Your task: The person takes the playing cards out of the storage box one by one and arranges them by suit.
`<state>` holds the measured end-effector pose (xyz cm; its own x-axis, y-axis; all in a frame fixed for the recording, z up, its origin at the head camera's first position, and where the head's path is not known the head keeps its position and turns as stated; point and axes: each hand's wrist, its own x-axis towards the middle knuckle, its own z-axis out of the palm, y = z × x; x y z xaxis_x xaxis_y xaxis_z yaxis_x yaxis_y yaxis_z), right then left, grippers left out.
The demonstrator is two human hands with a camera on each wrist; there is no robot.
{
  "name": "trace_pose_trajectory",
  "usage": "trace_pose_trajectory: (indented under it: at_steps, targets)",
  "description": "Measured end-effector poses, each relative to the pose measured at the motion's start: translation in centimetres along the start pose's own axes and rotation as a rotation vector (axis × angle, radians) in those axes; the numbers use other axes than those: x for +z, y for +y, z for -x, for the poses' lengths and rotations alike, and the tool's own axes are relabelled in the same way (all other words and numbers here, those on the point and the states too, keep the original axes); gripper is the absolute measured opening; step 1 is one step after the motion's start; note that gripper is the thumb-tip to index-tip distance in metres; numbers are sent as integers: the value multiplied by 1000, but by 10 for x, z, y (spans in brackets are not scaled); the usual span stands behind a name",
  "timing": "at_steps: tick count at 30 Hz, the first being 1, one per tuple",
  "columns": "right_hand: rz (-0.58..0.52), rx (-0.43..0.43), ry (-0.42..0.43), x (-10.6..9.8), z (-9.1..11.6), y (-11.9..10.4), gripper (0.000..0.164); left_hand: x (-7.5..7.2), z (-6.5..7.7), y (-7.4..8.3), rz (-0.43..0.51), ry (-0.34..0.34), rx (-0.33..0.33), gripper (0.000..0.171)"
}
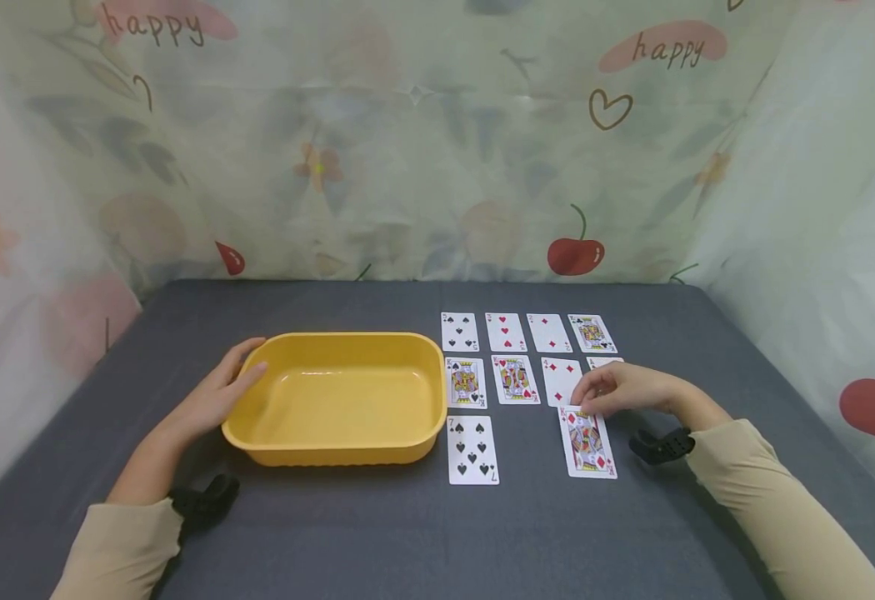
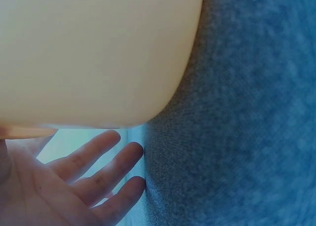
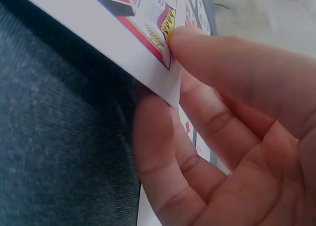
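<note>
My left hand (image 1: pixel 220 390) holds the left rim of a yellow plastic basin (image 1: pixel 347 457), thumb over the edge. Under the basin's wall (image 2: pixel 94 53) in the left wrist view, several of its fingers (image 2: pixel 106 181) spread out. With thumb and fingertips, my right hand (image 1: pixel 628 388) pinches the far edge of a playing card (image 1: pixel 589 446), a diamond face card. The right wrist view has this card (image 3: pixel 118 43) tilted, its corner between thumb and fingers. Just beyond lies a diamond number card (image 1: pixel 560 379); another card (image 1: pixel 604 362) is partly hidden behind the hand.
Face-up cards lie in rows right of the basin: a seven of spades (image 1: pixel 472 450) nearest, face cards (image 1: pixel 516 379) in the middle row, and a back row ending in a face card (image 1: pixel 592 333). Dark grey cloth (image 1: pixel 377 533) covers the table; a printed curtain (image 1: pixel 407 167) hangs behind.
</note>
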<state>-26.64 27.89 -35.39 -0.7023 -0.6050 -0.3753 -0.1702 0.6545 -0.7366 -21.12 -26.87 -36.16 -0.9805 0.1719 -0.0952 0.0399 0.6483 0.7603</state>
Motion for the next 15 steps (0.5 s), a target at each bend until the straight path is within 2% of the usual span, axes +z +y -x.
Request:
trace_pose_trajectory:
  at_steps: [15]
  targets:
    - [45,-8,23,6,0,2,20,0,0,0,-3,3,9,70]
